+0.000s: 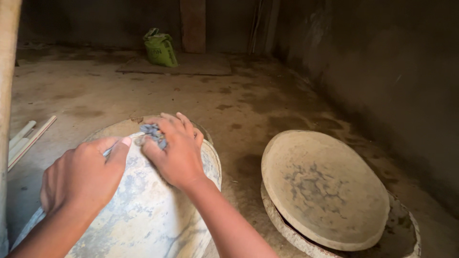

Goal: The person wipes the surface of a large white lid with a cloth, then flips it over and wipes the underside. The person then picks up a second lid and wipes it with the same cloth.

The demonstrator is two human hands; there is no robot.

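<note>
A large round grey-white pan (148, 215), smeared with dried cement, is tilted up in front of me. My left hand (81, 174) grips its left rim, thumb laid over the edge. My right hand (174, 150) presses a small dark crumpled rag (153, 131) against the pan near its upper rim, fingers closed over it.
A second round pan (322, 188) lies face down on another one at the right. A green sack (160, 50) stands at the back by a wooden post (192, 24). Pale sticks (26, 138) lie at the left. A dark wall (382, 71) runs along the right.
</note>
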